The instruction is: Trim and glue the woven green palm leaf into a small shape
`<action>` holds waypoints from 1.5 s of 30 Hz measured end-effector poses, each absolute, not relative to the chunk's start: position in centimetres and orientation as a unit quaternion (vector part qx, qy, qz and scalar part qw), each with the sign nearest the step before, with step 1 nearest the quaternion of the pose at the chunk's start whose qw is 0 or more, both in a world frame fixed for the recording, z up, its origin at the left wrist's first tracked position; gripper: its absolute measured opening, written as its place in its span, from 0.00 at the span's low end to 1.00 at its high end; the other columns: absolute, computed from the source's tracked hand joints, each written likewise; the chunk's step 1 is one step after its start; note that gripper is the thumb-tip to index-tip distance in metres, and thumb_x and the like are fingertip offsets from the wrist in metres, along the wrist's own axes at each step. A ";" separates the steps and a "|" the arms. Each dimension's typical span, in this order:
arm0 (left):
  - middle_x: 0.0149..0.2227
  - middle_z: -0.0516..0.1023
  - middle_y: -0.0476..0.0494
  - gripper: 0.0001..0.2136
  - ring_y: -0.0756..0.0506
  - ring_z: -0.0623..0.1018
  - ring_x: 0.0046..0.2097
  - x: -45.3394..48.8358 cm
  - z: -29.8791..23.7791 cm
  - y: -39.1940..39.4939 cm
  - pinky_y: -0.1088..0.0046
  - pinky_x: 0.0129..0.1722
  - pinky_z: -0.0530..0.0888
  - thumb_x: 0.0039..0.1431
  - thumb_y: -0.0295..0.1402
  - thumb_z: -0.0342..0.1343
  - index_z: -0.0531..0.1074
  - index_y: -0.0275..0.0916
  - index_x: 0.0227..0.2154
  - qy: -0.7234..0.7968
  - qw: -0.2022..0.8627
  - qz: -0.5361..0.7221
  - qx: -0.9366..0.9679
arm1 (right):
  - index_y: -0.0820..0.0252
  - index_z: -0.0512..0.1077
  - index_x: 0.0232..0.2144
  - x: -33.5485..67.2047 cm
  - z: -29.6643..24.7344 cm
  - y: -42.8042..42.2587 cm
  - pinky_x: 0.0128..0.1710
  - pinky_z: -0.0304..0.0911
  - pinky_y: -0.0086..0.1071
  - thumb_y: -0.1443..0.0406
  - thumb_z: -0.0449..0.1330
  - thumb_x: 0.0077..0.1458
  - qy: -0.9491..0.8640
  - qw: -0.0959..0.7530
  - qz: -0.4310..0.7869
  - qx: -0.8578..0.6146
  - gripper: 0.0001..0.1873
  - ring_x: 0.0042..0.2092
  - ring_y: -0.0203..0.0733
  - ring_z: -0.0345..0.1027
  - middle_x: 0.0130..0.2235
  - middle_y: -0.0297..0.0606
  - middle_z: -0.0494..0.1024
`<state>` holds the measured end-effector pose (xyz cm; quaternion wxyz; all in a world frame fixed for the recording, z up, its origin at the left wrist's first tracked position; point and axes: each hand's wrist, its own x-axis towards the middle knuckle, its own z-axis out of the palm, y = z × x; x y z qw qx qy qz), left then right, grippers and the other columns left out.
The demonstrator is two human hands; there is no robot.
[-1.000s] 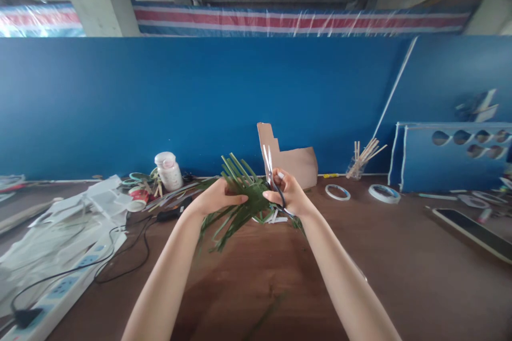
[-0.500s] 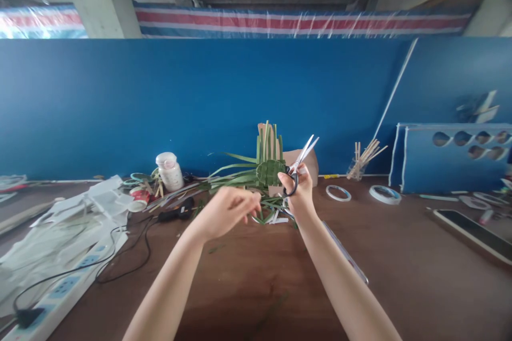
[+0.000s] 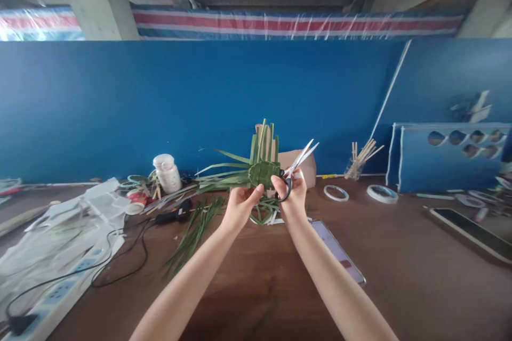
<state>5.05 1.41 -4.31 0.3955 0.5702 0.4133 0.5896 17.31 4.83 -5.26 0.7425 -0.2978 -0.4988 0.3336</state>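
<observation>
Left end of the table (image 3: 416, 261) first: a power strip (image 3: 60, 294) sits at the near-left corner, with white plastic sheets (image 3: 68, 240) and black cables (image 3: 120, 266) beside it, so a wide elbow could snag there. Further along near the far edge are a white jar (image 3: 167, 173) and a black handheld tool (image 3: 174, 217), with loose green leaf strips (image 3: 192, 240) lying just in front.

Middle is the busy bit. The woven green leaf piece (image 3: 263, 174) is held up above the table, near the far edge, with its strips fanning out. The left hand (image 3: 240, 208) has its fingers pressed together on the strips just under the weave. If that pinch loosens, I'd worry the weave could slacken. The right hand (image 3: 292, 197) has its fingers through the black loops of the scissors (image 3: 298, 160), blades apart and pointing up and right, right beside the weave. A slip could nick a strip or the left fingers.

To the right, a cardboard cutout (image 3: 308, 168) stands behind the blades, then two tape rolls (image 3: 383, 194) along the far edge, so a big swing right has little room.
</observation>
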 end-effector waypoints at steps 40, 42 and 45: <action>0.39 0.79 0.45 0.19 0.44 0.77 0.44 5.6 -4.3 0.9 0.71 0.45 0.71 0.42 0.37 0.66 0.72 0.38 0.39 0.360 0.497 0.707 0.351 | 0.55 0.55 0.27 13.7 -6.9 2.9 0.24 0.54 0.27 0.60 0.65 0.42 -0.505 0.708 0.402 -0.285 0.20 0.24 0.31 0.55 0.24 0.26 0.62; 0.40 0.78 0.44 0.20 0.44 0.76 0.45 5.5 -4.6 1.1 0.70 0.46 0.71 0.43 0.37 0.65 0.72 0.38 0.40 0.353 0.498 0.708 0.356 | 0.55 0.55 0.27 13.7 -6.9 2.9 0.24 0.54 0.27 0.61 0.65 0.41 -0.504 0.711 0.403 -0.281 0.20 0.24 0.31 0.56 0.24 0.26 0.62; 0.41 0.78 0.43 0.20 0.42 0.76 0.47 5.2 -4.7 1.3 0.68 0.47 0.70 0.43 0.37 0.65 0.72 0.37 0.41 0.351 0.493 0.705 0.369 | 0.56 0.55 0.26 13.8 -6.9 3.1 0.24 0.54 0.26 0.62 0.66 0.40 -0.510 0.708 0.400 -0.282 0.20 0.24 0.31 0.55 0.24 0.26 0.62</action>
